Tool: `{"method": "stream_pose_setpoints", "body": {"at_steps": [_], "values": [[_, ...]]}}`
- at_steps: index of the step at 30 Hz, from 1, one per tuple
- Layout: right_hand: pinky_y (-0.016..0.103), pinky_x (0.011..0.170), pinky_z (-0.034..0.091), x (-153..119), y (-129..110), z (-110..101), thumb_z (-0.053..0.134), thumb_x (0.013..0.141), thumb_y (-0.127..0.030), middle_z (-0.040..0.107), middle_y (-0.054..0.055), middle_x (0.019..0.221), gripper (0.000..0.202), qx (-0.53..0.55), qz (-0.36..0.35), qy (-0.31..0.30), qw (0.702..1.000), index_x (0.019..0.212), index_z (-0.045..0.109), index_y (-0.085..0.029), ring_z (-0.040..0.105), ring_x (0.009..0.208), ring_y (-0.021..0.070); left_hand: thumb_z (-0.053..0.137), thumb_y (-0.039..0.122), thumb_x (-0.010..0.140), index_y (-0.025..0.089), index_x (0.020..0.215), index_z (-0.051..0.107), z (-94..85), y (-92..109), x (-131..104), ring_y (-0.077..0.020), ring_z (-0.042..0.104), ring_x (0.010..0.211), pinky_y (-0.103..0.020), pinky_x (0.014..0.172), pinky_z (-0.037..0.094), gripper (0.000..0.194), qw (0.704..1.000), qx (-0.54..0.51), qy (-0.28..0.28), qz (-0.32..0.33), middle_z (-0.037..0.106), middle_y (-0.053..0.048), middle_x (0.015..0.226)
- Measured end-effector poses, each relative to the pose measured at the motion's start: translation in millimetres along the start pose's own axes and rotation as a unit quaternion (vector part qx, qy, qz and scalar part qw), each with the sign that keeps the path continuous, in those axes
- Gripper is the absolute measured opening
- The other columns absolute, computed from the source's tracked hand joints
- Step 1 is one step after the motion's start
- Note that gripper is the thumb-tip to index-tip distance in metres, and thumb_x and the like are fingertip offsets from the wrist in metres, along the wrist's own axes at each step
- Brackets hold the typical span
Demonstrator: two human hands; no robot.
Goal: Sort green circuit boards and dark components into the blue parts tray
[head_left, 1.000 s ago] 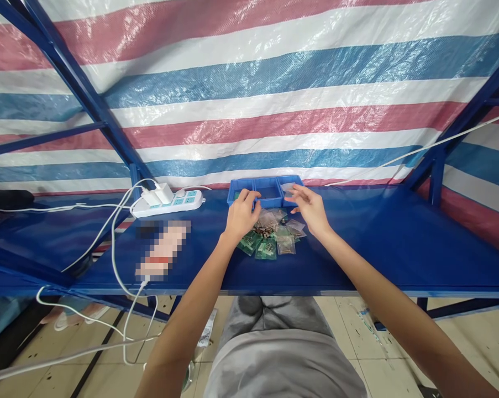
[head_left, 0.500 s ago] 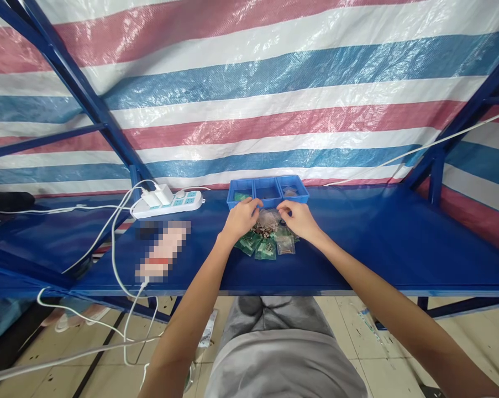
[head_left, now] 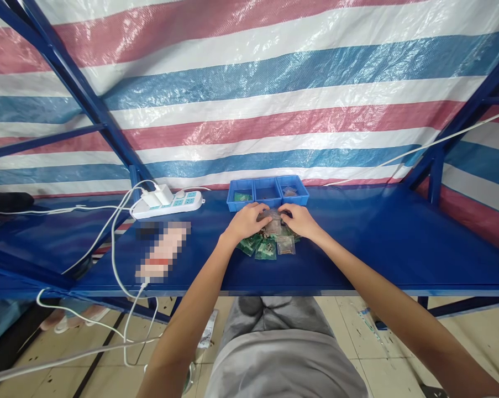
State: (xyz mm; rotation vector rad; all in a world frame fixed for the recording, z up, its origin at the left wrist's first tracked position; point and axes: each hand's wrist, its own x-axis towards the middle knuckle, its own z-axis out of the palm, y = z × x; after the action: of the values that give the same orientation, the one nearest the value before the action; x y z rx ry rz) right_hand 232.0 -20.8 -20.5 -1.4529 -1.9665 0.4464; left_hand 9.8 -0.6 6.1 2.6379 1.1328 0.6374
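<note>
My left hand [head_left: 248,221] and my right hand [head_left: 299,220] come together over a pile of small bags and loose parts on the blue table. Between them is a clear plastic bag [head_left: 273,225], with the fingers of both hands closed at its sides. Green bags [head_left: 266,249] and a clear bag of small brown pieces [head_left: 285,245] lie at the front of the pile. Just behind the hands stands a blue three-compartment tray [head_left: 267,181]; green bags are in its left compartment and clear bags in its right one. The middle compartment's contents are too small to tell.
A white power strip [head_left: 168,205] with chargers lies at the back left of the table [head_left: 382,243]. Nearer is a blurred-out flat object [head_left: 163,254] with a white cable. Blue frame posts and a striped sheet stand behind.
My left hand has moved slightly right and its fingers now reach the clear bag. My right fingers have also come to the bag, which sits a little nearer the front.
</note>
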Motion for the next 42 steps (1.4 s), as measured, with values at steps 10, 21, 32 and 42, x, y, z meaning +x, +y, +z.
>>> {"method": "stream_pose_setpoints", "body": {"at_steps": [10, 21, 32, 42], "values": [[0.034, 0.075, 0.056, 2, 4, 8, 0.056, 0.080, -0.019, 0.073, 0.007, 0.105, 0.025, 0.278, 0.120, 0.037, 0.952, 0.100, 0.072, -0.021, 0.068, 0.086, 0.0213, 0.050, 0.051, 0.098, 0.023, 0.140, 0.057, 2.2, 0, -1, -0.0277, 0.063, 0.106, -0.037, 0.086, 0.052, 0.051, 1.000, 0.011, -0.009, -0.001, 0.064, -0.011, 0.119], [0.035, 0.072, 0.058, 0, -7, 0, 0.076, 0.062, -0.021, 0.068, 0.005, 0.098, 0.055, 0.346, 0.151, 0.023, 0.926, 0.115, 0.060, -0.023, 0.067, 0.083, 0.0203, 0.048, 0.050, 0.099, 0.023, 0.138, 0.062, 1.2, 5, -1, -0.0271, 0.062, 0.105, -0.037, 0.089, 0.052, 0.049, 1.000, 0.023, -0.014, 0.004, 0.061, -0.011, 0.114], [0.032, 0.072, 0.059, 1, -1, 4, 0.060, 0.078, -0.021, 0.070, 0.009, 0.110, 0.032, 0.295, 0.091, 0.012, 0.951, 0.109, 0.066, -0.021, 0.069, 0.084, 0.0188, 0.050, 0.048, 0.098, 0.021, 0.132, 0.063, 1.2, 4, -1, -0.0255, 0.066, 0.100, -0.037, 0.088, 0.053, 0.046, 1.000, 0.007, 0.004, 0.015, 0.063, -0.011, 0.123], [0.036, 0.078, 0.061, 0, -4, 4, 0.064, 0.086, -0.032, 0.076, 0.007, 0.101, 0.020, 0.245, 0.036, 0.057, 0.967, 0.102, 0.070, -0.022, 0.073, 0.085, 0.0213, 0.049, 0.048, 0.098, 0.022, 0.134, 0.060, -0.8, 7, -2, -0.0274, 0.065, 0.109, -0.036, 0.085, 0.053, 0.046, 1.000, -0.010, 0.007, 0.016, 0.067, -0.009, 0.128]]}}
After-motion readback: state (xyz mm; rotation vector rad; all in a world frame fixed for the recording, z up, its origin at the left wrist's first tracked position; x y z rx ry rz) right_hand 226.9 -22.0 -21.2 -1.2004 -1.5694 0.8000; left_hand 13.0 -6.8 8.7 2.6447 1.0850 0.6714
